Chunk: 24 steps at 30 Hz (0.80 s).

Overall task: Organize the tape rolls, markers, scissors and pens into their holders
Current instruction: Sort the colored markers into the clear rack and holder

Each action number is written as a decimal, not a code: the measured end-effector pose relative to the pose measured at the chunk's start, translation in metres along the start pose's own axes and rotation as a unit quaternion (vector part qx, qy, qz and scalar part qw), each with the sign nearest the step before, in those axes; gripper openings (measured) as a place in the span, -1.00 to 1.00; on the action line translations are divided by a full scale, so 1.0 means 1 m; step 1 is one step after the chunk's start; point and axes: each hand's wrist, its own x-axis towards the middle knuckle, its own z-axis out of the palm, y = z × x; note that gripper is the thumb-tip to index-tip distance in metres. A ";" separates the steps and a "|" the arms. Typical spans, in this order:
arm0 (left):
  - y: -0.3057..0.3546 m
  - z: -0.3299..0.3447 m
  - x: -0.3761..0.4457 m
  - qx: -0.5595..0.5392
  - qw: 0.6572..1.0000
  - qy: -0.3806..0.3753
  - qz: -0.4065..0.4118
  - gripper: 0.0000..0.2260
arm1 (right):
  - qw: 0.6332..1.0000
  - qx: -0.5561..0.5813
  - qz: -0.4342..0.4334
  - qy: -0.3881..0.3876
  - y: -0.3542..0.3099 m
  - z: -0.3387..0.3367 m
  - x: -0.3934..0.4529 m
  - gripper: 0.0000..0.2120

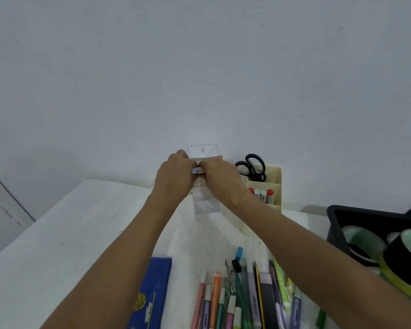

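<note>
A loose row of pens and markers lies nearest on the white table, beside a blue case. Farther back, the left hand and right hand meet over a clear holder by the wall, together pinching a few small markers. Scissors stand in a cream organizer. Tape rolls sit in a black bin.
</note>
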 end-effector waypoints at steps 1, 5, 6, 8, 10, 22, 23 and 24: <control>0.000 0.000 0.001 0.006 1.000 0.001 -0.001 -0.84 | 1.000 -0.006 0.003 -0.007 -0.001 -0.002 0.001 -0.84; 0.001 0.004 -0.002 -0.004 1.000 0.000 -0.007 -0.82 | 1.000 0.007 0.011 -0.017 0.001 0.000 -0.001 -0.83; 0.001 0.005 -0.003 -0.006 1.000 -0.001 -0.008 -0.82 | 1.000 0.016 0.013 -0.013 0.001 0.002 -0.002 -0.84; 0.002 0.007 -0.005 0.001 1.000 0.004 -0.007 -0.81 | 0.999 0.034 0.018 -0.003 0.002 0.008 -0.003 -0.85; 0.004 0.006 -0.006 0.012 1.000 -0.001 -0.007 -0.82 | 0.998 0.051 0.028 -0.009 0.003 0.010 -0.004 -0.86; 0.016 -0.011 -0.107 -0.103 0.985 -0.113 -0.085 -0.59 | 0.988 0.144 0.017 -0.056 -0.015 -0.025 -0.084 -0.68; 0.015 -0.009 -0.121 -0.100 0.976 -0.164 -0.102 -0.64 | 0.981 0.152 0.014 -0.116 -0.016 -0.023 -0.102 -0.74; 0.013 -0.007 -0.136 -0.096 0.964 -0.218 -0.117 -0.69 | 0.970 0.161 0.008 -0.182 -0.019 -0.021 -0.119 -0.80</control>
